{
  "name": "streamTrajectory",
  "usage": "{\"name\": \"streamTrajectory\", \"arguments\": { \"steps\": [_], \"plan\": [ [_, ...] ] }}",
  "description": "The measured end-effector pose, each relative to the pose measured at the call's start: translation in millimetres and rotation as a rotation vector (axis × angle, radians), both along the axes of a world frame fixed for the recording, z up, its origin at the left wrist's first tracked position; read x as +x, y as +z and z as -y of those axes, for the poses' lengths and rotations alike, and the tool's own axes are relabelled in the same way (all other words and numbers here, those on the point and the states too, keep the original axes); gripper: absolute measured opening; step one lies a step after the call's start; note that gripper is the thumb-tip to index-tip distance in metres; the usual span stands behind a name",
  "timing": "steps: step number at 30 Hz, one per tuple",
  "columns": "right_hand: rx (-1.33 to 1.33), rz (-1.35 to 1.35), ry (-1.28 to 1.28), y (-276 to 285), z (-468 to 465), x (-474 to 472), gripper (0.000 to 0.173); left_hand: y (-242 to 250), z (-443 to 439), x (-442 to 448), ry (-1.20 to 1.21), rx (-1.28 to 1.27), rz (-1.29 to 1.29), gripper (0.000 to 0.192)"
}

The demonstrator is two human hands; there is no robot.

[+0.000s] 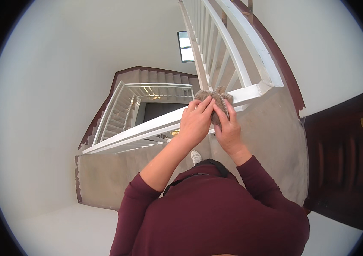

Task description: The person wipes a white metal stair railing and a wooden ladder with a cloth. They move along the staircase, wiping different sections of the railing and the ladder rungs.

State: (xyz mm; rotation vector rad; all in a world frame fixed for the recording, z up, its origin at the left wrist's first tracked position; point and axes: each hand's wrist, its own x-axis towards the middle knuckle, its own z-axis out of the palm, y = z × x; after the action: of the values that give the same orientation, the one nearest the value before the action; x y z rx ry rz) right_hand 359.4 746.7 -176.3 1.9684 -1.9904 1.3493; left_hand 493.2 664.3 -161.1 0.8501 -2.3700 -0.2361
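A brown cloth (218,110) with pale stitched edges lies bunched over the white handrail (149,127) in front of me, close to the rail's corner. My left hand (197,120) rests on the cloth's left part, its fingers bent over it. On the cloth's right side, my right hand (228,126) has thumb and fingers around a fold. The palms and the underside of the cloth are hidden.
White balusters (212,57) climb beyond the corner at the upper right. Past the rail a stairwell drops, with lower stairs (160,76) and another railing (109,112). A dark wooden door (341,160) stands at the right. A shoe (196,156) is on the landing floor (264,144).
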Motion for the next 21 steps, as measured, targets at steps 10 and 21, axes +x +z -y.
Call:
{"name": "streamTrajectory", "arguments": {
  "steps": [10, 21],
  "plan": [
    [0.138, 0.04, 0.291, -37.6, 18.3, 62.5, 0.067, -52.5, -9.3, 78.8, 0.219, 0.091, -0.067, 0.047],
    [0.174, 0.123, 0.574, 36.3, 21.9, 49.1, 0.042, -38.4, -42.9, 118.8, 0.348, 1.017, -0.698, 0.024]
  ]
}}
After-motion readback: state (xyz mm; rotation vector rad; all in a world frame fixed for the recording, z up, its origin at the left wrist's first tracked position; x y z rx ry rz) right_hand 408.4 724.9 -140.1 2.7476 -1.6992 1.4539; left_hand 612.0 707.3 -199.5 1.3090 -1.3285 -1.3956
